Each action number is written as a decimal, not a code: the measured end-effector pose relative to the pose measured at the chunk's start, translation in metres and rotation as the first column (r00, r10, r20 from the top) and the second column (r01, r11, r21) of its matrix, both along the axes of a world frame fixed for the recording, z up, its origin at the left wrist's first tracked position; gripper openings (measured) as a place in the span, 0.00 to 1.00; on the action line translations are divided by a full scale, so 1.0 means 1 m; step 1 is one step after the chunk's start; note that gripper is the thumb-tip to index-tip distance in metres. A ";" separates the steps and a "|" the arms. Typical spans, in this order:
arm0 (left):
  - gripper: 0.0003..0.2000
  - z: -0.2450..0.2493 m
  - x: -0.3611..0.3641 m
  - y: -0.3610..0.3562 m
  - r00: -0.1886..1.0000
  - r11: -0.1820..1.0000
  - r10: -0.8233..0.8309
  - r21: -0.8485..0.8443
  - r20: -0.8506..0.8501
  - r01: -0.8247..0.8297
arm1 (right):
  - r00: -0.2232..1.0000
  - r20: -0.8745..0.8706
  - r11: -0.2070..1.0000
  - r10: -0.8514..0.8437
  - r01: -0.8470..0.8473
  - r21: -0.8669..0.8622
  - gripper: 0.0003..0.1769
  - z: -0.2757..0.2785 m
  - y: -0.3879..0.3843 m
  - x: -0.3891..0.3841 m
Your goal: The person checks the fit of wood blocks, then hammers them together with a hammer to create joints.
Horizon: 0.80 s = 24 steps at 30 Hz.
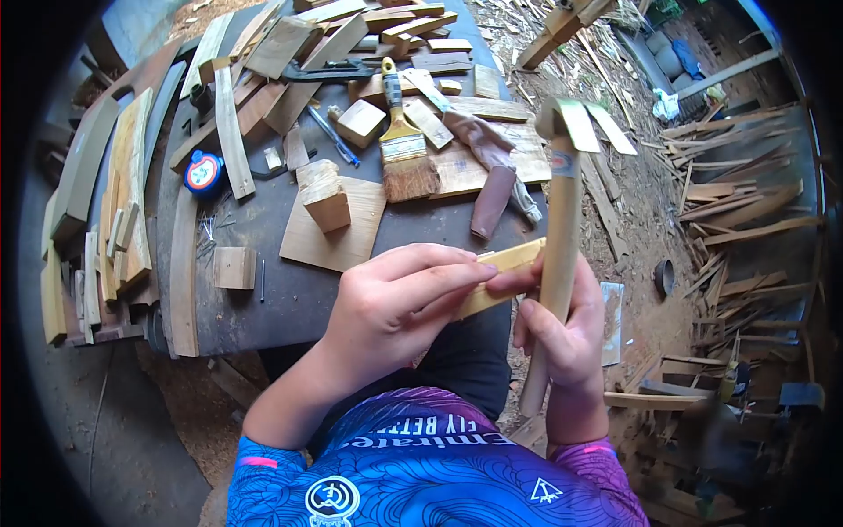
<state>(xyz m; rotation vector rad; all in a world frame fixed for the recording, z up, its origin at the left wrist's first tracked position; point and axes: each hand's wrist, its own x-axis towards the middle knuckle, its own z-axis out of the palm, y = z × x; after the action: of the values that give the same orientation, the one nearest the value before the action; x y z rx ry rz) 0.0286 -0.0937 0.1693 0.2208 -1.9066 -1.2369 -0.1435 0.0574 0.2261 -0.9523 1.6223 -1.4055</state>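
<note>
My left hand (386, 290) is closed on a short yellowish wood piece (514, 257), held in front of my body over the table's near edge. My right hand (566, 329) is wrapped round the wooden handle of a claw hammer (563, 211). The hammer stands nearly upright, metal head at the top. My right fingertips also reach the right end of the wood piece, partly hidden behind the handle. Beyond my left hand, a wood block (325, 198) stands on a square thin board (299, 237). A small wood cube (234, 268) and a nail (262, 281) lie to the left.
On the dark table (290, 307) lie a paintbrush (406, 158), a blue tape measure (203, 171), a pen (334, 133), loose nails (207, 230) and a cloth-wrapped brown object (493, 202). Wood offcuts (325, 44) pile up at the back. Scrap wood (746, 215) covers the ground at right.
</note>
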 end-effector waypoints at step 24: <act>0.13 -0.005 -0.004 0.005 0.989 0.975 0.144 -0.168 -0.027 -0.147 | 0.970 -0.156 0.914 -0.188 0.115 -0.388 0.38 0.076 -0.010 0.008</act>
<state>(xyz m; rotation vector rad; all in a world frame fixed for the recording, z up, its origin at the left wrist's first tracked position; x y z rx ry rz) 0.0242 -0.0890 0.1640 0.2554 -1.9344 -0.9711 -0.1352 0.0476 0.3017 -1.2333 1.6214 -1.8275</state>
